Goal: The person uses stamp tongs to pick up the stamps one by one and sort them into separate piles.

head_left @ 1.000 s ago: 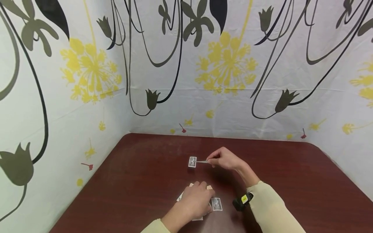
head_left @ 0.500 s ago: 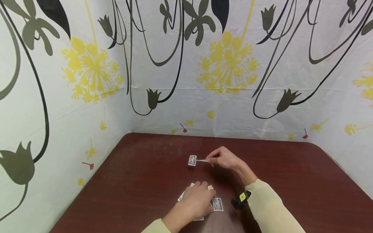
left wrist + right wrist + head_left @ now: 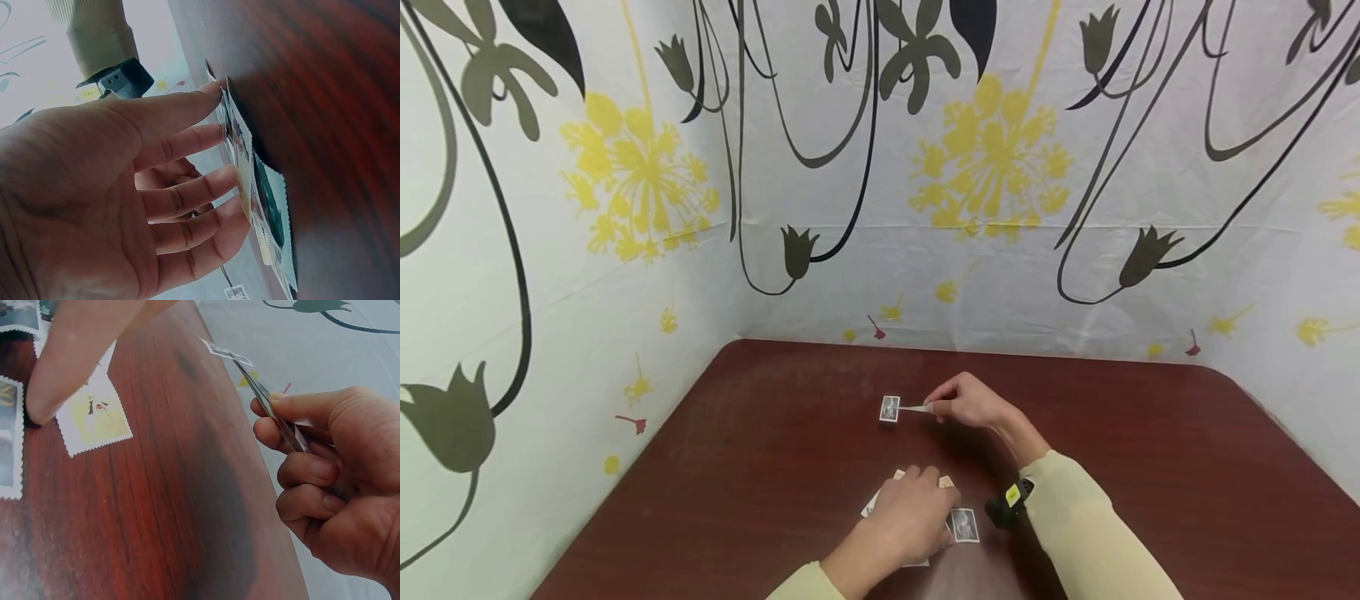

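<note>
Well forward in the head view, the right arm (image 3: 1086,525) reaches farther over the worktop (image 3: 760,475) than the left arm (image 3: 831,573). The right hand (image 3: 973,404) points leftward, pinching tweezers (image 3: 914,408) whose tips hold a small stamp (image 3: 890,409). The left hand (image 3: 913,512) lies nearer the camera, back upward, over several stamps (image 3: 870,505), with a grey stamp (image 3: 966,526) just beside it.

Seen from the left wrist, that hand's fingers are spread and slightly bent, their tips at the stamps, near a dark green stamp (image 3: 270,206).

Seen from the right wrist, thumb and forefinger pinch the tweezers, the other fingers curled in; a yellow stamp (image 3: 97,419) lies near the left hand's finger.
</note>
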